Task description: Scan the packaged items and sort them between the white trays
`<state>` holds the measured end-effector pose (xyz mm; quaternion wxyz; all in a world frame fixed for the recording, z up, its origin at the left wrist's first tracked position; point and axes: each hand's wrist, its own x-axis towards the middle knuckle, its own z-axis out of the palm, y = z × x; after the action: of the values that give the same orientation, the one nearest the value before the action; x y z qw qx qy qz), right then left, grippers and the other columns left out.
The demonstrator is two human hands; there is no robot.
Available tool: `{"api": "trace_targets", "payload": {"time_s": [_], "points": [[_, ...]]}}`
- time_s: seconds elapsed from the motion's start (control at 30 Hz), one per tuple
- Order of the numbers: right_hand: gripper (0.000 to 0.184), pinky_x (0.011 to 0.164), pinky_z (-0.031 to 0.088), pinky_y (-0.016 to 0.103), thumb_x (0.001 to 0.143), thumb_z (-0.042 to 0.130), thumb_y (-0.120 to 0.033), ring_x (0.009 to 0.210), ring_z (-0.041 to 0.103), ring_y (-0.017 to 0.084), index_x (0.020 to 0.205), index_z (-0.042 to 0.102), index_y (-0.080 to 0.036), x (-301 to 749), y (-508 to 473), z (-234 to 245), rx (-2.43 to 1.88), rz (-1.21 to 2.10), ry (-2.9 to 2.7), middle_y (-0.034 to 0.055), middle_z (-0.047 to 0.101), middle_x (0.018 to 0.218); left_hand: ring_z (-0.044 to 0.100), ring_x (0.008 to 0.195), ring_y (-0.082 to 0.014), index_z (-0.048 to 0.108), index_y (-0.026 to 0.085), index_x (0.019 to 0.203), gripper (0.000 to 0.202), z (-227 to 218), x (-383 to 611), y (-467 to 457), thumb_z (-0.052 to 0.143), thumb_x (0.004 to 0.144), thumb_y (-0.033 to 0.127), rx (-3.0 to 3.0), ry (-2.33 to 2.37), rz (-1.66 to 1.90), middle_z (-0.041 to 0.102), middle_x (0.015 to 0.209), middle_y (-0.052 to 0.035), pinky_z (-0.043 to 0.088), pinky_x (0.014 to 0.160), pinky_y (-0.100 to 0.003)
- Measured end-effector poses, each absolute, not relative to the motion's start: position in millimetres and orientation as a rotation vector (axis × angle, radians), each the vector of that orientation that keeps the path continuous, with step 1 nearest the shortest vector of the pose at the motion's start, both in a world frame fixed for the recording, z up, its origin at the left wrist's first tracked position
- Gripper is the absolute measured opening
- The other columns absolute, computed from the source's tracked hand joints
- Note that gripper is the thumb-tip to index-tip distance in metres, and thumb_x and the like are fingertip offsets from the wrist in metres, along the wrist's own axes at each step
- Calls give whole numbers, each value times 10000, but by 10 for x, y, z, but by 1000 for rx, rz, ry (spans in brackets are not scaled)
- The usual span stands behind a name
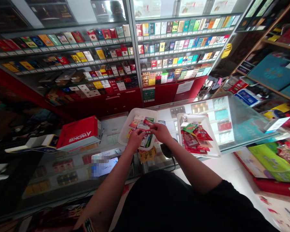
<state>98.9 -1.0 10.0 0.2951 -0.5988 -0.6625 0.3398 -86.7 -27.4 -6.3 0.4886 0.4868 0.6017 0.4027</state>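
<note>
Over the left white plastic basket [122, 137], my left hand [136, 139] and my right hand [161, 132] meet with fingers closed. Between their fingertips is a narrow red packet [147, 130] with pale markings, each hand at one end. Its exact kind is too small to make out. Just behind it in the basket lies a red tube-like item [149, 122]. Several colourful small packages surround it, partly hidden by my hands. To the right, a second white basket [216, 146] holds red snack packets [190, 140] and a green one [191, 127].
Both baskets stand on a glass display counter [241, 129]. A black handheld scanner [166, 150] with a cable is below my right wrist. A red box [79, 132] and a lit screen [105, 167] lie left. Shelves of cigarette packs [178, 45] rise behind.
</note>
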Motion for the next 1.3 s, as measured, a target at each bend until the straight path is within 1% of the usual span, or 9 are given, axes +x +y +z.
{"api": "trace_targets", "payload": {"time_s": [0.17,0.3,0.43,0.57,0.8,0.97,1.1,1.2,1.3], "points": [[131,759,506,299,874,728,-216,777,692,184,988,790,-196,1182,-46,118,-1559,981,-1700,23,782,846,646,629,-156,735,166,919,357,-32,-697,-271,816,754,472,982,1324,1064,713,705,-6,536,632,-281],[115,741,519,296,870,730,-215,797,715,191,967,786,-189,1378,-73,80,-1577,1046,-1648,45,801,878,661,613,-149,718,164,883,356,-81,-544,-251,850,717,449,846,1268,1105,714,692,-5,566,632,-282],[87,729,523,286,855,731,-206,780,716,181,921,787,-196,1555,-86,59,-1560,1133,-1623,35,804,866,661,599,-140,705,160,854,359,-113,-372,-240,875,697,434,797,1251,1104,714,690,-14,553,605,-265],[106,705,513,284,882,733,-284,748,706,178,886,784,-192,1699,-73,117,-1486,1184,-1651,29,790,813,657,603,-138,723,154,870,408,-97,-193,-193,899,671,464,779,1254,1138,727,715,-26,538,596,-260],[110,654,522,268,852,739,-274,692,703,167,918,774,-194,1865,15,131,-1376,1293,-1587,19,787,793,590,588,-119,739,150,807,406,4,91,-77,909,665,490,859,1197,1127,688,667,-13,485,588,-254],[88,592,482,243,843,725,-287,600,645,141,834,733,-201,1946,68,90,-1354,1275,-1583,-15,727,671,591,596,-125,734,159,845,400,64,239,-31,882,709,505,894,1215,1123,678,677,-3,471,592,-254],[98,597,497,249,849,703,-290,611,652,147,846,735,-198,2018,102,101,-1379,1269,-1500,-9,727,685,598,634,-124,761,161,894,344,78,296,-22,821,802,486,1019,1267,1126,697,735,-12,462,608,-248],[123,625,522,255,840,694,-280,647,668,152,907,757,-198,2061,129,84,-1385,1250,-1496,-1,748,739,621,668,-136,772,171,1027,332,55,318,-20,807,818,427,1088,1241,1138,730,812,-19,494,649,-262],[181,605,531,261,812,720,-304,640,667,155,959,719,-197,2085,151,36,-1389,1293,-1374,1,750,759,649,721,-160,766,210,1200,384,27,324,-23,769,833,323,1205,1242,1131,756,898,-24,526,707,-287]]}}
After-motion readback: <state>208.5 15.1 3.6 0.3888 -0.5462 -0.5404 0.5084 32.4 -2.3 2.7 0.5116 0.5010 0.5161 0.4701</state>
